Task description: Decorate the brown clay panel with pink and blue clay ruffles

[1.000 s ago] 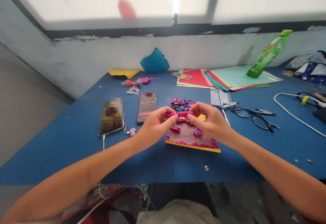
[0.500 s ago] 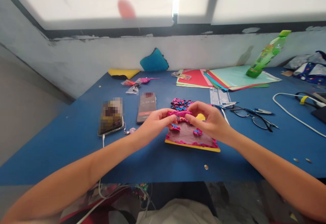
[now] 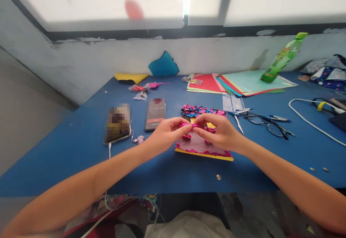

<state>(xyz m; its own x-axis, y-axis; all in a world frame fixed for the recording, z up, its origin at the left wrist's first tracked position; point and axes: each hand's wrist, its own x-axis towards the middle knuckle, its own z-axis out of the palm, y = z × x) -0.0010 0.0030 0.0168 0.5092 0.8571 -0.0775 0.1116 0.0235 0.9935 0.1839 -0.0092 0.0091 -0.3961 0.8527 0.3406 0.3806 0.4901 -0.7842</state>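
My left hand and my right hand meet fingertip to fingertip, both closed in a pinch on a small pink clay-like piece. Mostly the fingers cover this piece. Just below them lies a flat panel with a dull purple face, a yellow edge and a pink border. Small pink-and-blue decorations sit on it, partly hidden by my hands. Behind the hands is a strip thickly covered in pink, blue and dark bits.
Left of my hands lie a phone with a timer and a charging phone. Glasses, pens and a clear plastic sleeve are at the right. Farther back, a green bottle leans over coloured sheets.
My hands have come closer together, the right one moving left and slightly down. The pink piece, stretched between the fingers before, is now mostly covered by them.
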